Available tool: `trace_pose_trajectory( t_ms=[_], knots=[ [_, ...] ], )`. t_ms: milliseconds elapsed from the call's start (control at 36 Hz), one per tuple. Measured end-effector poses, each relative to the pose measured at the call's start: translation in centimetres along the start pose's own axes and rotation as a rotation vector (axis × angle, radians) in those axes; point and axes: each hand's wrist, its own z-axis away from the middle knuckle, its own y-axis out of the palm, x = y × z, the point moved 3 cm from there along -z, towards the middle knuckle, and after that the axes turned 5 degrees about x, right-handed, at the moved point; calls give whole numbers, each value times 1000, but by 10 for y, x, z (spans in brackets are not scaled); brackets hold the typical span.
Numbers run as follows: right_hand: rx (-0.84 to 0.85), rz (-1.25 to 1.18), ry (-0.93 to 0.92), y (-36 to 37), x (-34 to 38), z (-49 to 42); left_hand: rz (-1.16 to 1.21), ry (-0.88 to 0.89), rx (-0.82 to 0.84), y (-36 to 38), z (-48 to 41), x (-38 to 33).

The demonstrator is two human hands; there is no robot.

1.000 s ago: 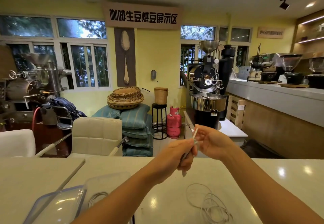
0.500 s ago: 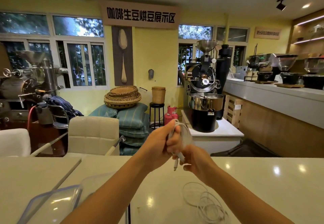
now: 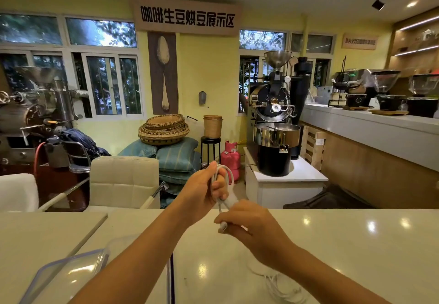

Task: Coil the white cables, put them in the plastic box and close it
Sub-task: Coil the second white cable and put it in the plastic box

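Both hands are raised above the pale counter (image 3: 356, 244), working one white cable (image 3: 226, 173). Seen from the head camera, the left hand (image 3: 202, 190) is closed into a fist around a small bundle of loops, which arch out past the knuckles on the right side. Just below and to the right, the right hand (image 3: 249, 227) pinches the cable's loose end between thumb and fingers, with the white plug tip poking out at the fingertips. A short stretch of cable runs taut between the two hands.

On the counter under the right forearm lies a second white cable (image 3: 285, 287), loose and tangled. Down at the lower left sits the clear plastic box (image 3: 123, 246), partly hidden by the left arm, with its blue-edged lid (image 3: 59, 277) lying beside it, so the box is open.
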Motion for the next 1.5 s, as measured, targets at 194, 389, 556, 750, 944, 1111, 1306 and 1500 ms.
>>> trace_pose_trajectory(
  t_ms=[194,389,556,750,944,1111,1306,1500],
  knots=[
    [-86,-292,180,-31,-3,-13,-46,-71,105,4,4,-6],
    [-92,-658,341,-26,-9,-20,-143,-119,166,12,8,-6],
    [-198,-792,463,-22,-22,-20,-212,-115,87,12,8,-6],
    [-279,-677,478,-22,-30,-27,-240,-85,-16,14,2,-7],
    [-319,-592,500,-21,-33,-30,-320,-75,-101,13,-1,-6],
    [-307,-520,531,-21,-31,-33,-531,-56,-241,6,-2,-7],
    [-279,-429,585,-18,-32,-33,-615,-75,-256,2,-2,-7],
    [-263,-334,559,-14,-33,-33,-690,-84,-265,0,-1,-7]
  ],
)
